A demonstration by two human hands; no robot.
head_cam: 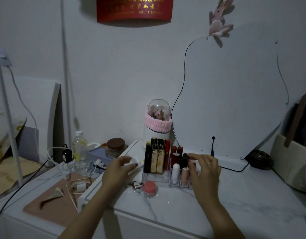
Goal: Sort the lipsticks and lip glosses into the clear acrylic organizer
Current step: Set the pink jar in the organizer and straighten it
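Note:
The clear acrylic organizer (154, 180) stands on the marble table top, in front of the mirror. Tall black, gold and red lip gloss tubes (157, 156) fill its back left part. Red lipsticks (176, 155), a black one (184, 159), a white one (175, 170) and a beige one (184, 174) stand in its small slots. My right hand (204, 169) hovers over the right slots with its fingertips pinched at something small there; what it is stays hidden. My left hand (118, 169) rests to the left of the organizer, fingers curled on a white tube (137, 167).
A pink-lidded jar (149, 187) and a silver heart keyring (136, 185) lie in front of the organizer. A domed brush holder (158, 121) and the mirror (231, 100) stand behind. Bottle (79, 152), cables and power strip clutter the lower left surface. A basket (293, 161) is at right.

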